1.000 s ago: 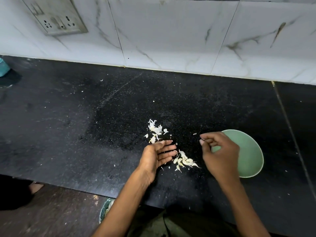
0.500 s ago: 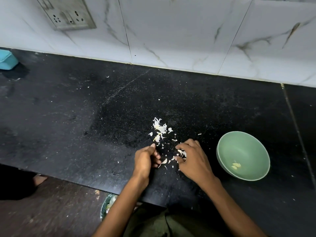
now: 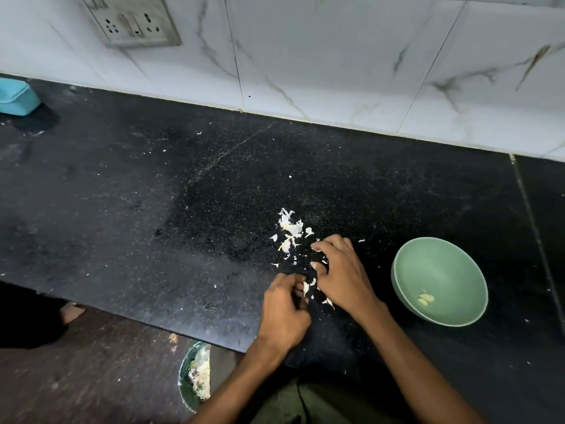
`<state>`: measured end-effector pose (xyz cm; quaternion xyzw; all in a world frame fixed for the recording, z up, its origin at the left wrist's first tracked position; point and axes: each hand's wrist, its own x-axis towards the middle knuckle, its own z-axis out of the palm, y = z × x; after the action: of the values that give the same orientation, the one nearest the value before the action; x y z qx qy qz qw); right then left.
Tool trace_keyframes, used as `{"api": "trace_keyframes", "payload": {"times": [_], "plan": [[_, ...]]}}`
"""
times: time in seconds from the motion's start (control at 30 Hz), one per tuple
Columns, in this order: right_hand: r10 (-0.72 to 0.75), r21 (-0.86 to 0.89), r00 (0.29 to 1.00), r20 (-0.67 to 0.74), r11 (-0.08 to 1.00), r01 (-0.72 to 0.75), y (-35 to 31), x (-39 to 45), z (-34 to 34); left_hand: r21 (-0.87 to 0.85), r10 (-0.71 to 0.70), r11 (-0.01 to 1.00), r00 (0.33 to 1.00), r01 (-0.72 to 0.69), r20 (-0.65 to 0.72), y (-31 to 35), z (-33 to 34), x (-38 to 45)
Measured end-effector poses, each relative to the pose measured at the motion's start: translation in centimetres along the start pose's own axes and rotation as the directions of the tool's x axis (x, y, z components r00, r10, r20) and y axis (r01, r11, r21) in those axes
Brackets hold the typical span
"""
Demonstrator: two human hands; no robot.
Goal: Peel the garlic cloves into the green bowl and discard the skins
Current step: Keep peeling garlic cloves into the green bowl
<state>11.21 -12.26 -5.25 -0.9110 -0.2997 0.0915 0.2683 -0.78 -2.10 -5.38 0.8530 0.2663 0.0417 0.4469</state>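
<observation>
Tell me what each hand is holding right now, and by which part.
The left hand curls its fingers round a few garlic skins, gathered at its fingertips. The right hand rests spread over the loose skins on the counter, gripping nothing visible.

A home kitchen: black stone counter [image 3: 153, 194], marble-look wall tiles [image 3: 336, 56], wall socket [image 3: 134, 22].

The green bowl [image 3: 440, 281] sits upright near the counter's front edge, holding peeled cloves [image 3: 426, 299]. White skins [image 3: 289, 229] lie scattered just left of it.
</observation>
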Motion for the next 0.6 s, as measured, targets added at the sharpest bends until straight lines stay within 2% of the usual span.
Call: {"api": "trace_keyframes", "payload": {"times": [0.1, 0.33, 0.47, 0.6], "plan": [[-0.017, -0.056, 1.0, 0.005, 0.998, 0.017, -0.1, 0.3, 0.3, 0.029, 0.071, 0.997, 0.997, -0.071, 0.027, 0.3, 0.6, 0.3], [0.032, 0.02, 0.998, -0.047, 0.999, -0.031, 1.0, -0.6, 0.0, 0.032, 0.062, 0.998, 0.998, -0.062, -0.007, -0.3, 0.8, 0.5], [0.074, 0.15, 0.991, -0.108, 0.987, -0.057, 1.0, -1.2, -0.7, 0.156, 0.088, 0.984, 0.996, -0.084, -0.015, -0.2, 0.7, 0.7], [0.061, 0.184, 0.988, -0.142, 0.982, -0.034, 0.6, -2.0, -1.2, 0.235, 0.151, 0.962, 0.988, -0.139, -0.033, -0.2, 0.9, 1.1]]}}
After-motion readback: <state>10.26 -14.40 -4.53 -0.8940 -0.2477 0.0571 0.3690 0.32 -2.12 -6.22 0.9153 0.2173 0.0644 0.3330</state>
